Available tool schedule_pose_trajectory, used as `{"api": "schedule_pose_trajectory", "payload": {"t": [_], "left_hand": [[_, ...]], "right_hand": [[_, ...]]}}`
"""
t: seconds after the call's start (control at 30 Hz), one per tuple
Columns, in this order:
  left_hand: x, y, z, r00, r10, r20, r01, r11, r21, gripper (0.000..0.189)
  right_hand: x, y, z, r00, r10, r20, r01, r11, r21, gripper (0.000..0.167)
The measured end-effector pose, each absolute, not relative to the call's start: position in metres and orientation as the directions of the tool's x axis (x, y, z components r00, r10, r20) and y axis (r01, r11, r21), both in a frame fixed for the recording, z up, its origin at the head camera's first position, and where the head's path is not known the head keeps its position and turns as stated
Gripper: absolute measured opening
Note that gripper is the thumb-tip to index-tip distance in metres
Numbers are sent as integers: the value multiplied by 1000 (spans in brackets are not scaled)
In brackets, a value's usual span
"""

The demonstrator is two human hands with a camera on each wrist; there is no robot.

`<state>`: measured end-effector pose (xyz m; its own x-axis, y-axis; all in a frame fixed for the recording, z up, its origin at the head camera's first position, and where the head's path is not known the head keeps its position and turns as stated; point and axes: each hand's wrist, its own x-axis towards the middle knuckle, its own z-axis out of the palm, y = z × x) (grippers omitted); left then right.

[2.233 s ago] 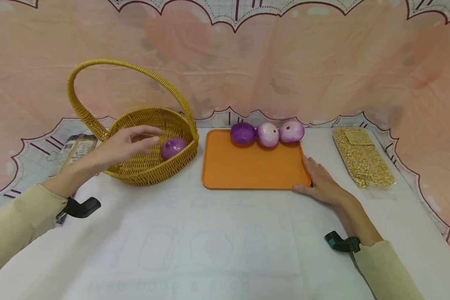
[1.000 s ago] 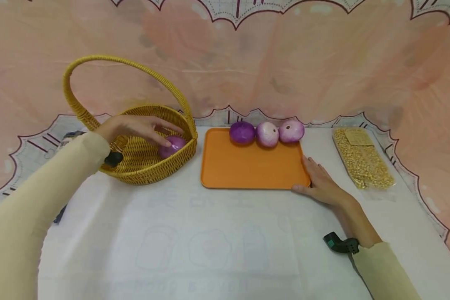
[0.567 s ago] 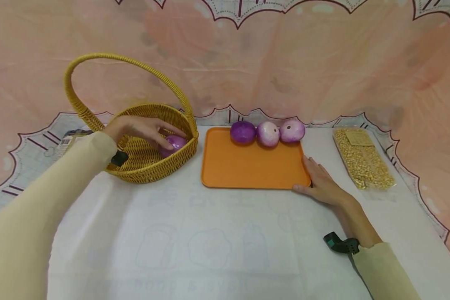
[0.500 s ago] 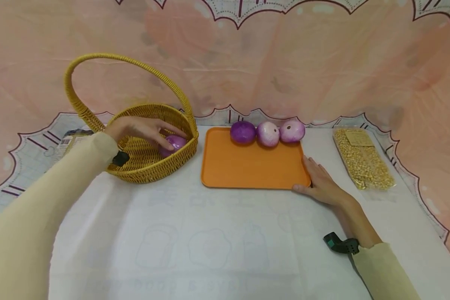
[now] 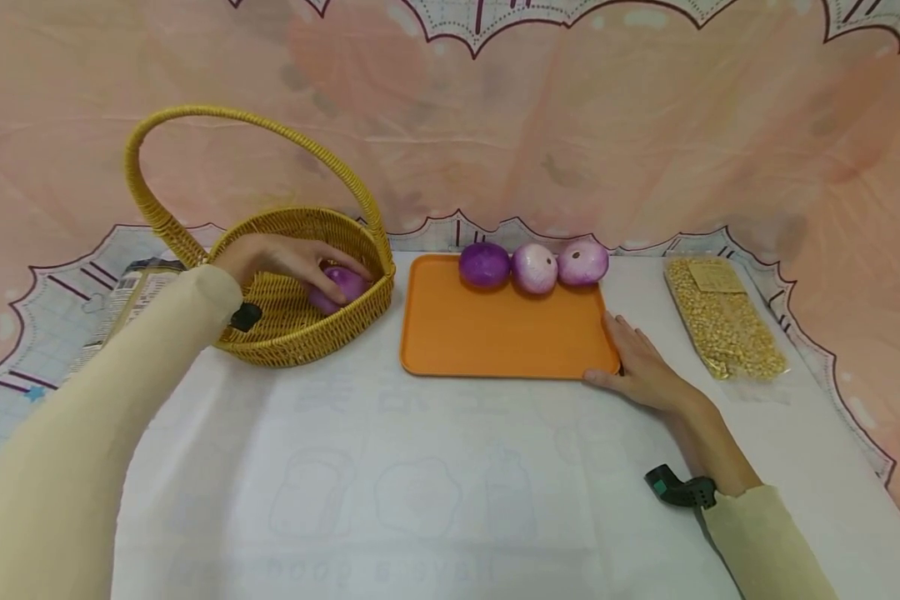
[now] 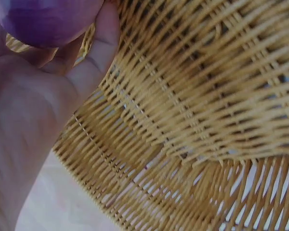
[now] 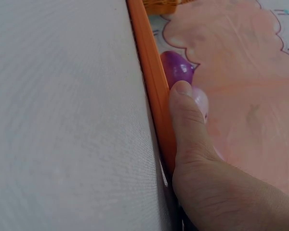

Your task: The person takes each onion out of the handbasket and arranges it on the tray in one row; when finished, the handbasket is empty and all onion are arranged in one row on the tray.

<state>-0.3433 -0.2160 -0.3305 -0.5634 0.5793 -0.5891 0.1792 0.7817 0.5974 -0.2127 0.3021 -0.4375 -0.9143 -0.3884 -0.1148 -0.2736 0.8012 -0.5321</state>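
Observation:
In the head view a yellow wicker basket (image 5: pixel 315 340) with a tall handle stands at the left. My left hand (image 5: pixel 288 254) reaches into it and grips a purple onion (image 5: pixel 351 284) near its right wall. Thumb and fingers bend round the onion (image 6: pixel 50 21) in the left wrist view. My right hand (image 5: pixel 640 365) rests with extended fingers against the right edge of an orange tray (image 5: pixel 498 342). Along the tray's back edge sit a dark purple onion (image 5: pixel 484 265), a pale onion (image 5: pixel 535 269) and a pinkish onion (image 5: pixel 583 262).
A clear bag of yellow corn kernels (image 5: pixel 726 318) lies right of the tray. Behind the left sleeve (image 5: pixel 120 400), a printed bag (image 5: pixel 131 292) is partly hidden. White cloth (image 5: pixel 360 483) covers the table, and a peach patterned cloth (image 5: pixel 450 125) hangs at the back.
My left hand has moved from over the basket down onto the onion inside and taken hold of it, shifting it slightly left. The right hand has stayed at the tray's edge.

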Motion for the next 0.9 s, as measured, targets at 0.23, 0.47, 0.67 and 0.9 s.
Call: {"api": "schedule_pose_trajectory", "payload": {"t": [0.23, 0.47, 0.67, 0.9], "left_hand": [[-340, -225, -324, -607, 557, -567, 218, 803, 555, 63], [-338, -232, -320, -679, 557, -478, 251, 788, 562, 55], [-330, -235, -313, -732, 532, -426, 229, 780, 582, 54], [-313, -229, -307, -846, 455, -277, 236, 786, 571, 54]], "right_hand": [[-213, 301, -437, -914, -393, -102, -284, 798, -531, 105], [-211, 301, -437, -915, -387, -114, -270, 798, -539, 106], [-210, 300, -437, -913, -389, -119, -271, 799, -537, 105], [-211, 300, -435, -914, -388, -121, -269, 800, -536, 106]]}}
